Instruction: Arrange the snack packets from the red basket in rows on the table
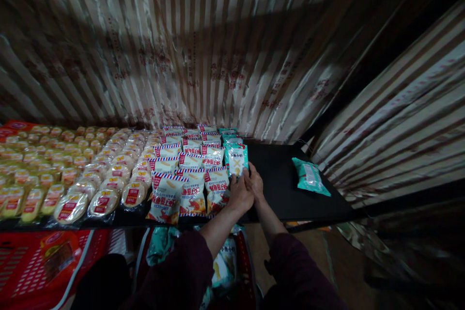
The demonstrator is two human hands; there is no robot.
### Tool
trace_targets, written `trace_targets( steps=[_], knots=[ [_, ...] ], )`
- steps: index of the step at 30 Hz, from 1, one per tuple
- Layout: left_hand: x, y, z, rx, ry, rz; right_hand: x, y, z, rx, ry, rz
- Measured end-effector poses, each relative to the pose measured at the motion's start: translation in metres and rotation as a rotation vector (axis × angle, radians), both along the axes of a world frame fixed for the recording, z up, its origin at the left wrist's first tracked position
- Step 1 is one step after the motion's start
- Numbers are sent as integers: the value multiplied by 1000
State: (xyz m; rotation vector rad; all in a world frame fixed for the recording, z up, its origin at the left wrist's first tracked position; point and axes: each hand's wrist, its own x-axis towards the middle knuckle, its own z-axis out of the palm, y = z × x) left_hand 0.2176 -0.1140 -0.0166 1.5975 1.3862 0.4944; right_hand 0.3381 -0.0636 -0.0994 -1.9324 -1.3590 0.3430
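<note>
Both my hands meet at the lower edge of a teal snack packet (236, 159) standing at the right end of the rows on the black table (283, 189). My left hand (239, 195) grips the packet's bottom left corner with bent fingers. My right hand (255, 181) pinches its bottom right edge. More teal packets (228, 136) line up behind it. Red, white and blue packets (192, 189) lie in rows just left of my hands.
Round cakes in clear wrappers (103, 201) and small yellow packets (32, 174) fill the table's left side. A single teal packet (310, 177) lies alone at the right. A red basket (232, 271) with more teal packets sits below; another red basket (39, 261) stands lower left. Striped curtains hang behind.
</note>
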Motion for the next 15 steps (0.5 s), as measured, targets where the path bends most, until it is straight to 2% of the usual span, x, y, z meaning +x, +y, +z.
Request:
trace_targets(
  steps=[5,10,15],
  knots=[
    [-1,1,-3,-10,15,7,-1,0,0,47,-20,-29],
    [-2,0,-3,-3,28,-1,-1,0,1,9,-23,-6],
    [-2,0,-7,0,13,-9,-1,-1,2,27,-24,-42]
  ],
)
